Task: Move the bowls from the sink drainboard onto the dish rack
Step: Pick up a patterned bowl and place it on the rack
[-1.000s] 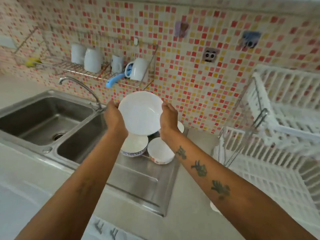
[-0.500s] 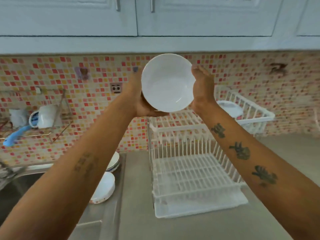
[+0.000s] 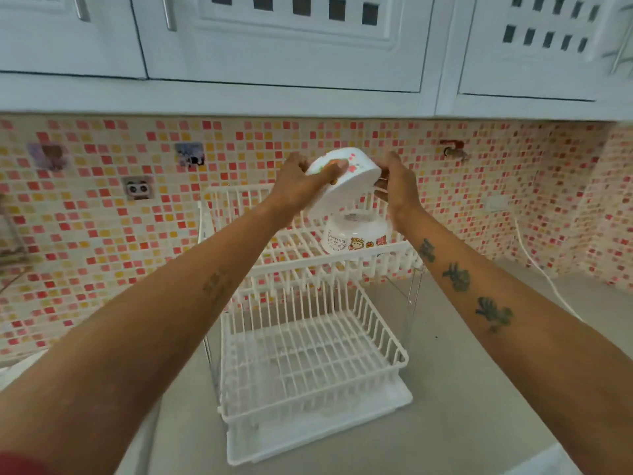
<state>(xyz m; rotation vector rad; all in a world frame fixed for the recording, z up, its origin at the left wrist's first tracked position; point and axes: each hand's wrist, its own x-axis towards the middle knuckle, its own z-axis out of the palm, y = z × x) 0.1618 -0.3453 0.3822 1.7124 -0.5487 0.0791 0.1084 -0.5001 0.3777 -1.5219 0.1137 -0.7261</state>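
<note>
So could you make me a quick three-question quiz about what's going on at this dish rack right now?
1. True or false: the held bowl is gripped by both hands.
2. Which tier of the dish rack holds the upside-down bowl: A upper, B lower?
3. Fill in: the held bowl is ___, not level.

Key: 1 true, left hand and right hand. 2 A. 3 tilted.

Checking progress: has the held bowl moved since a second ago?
Yes. The bowl went from over the drainboard to above the dish rack, now turned open-side down.
</note>
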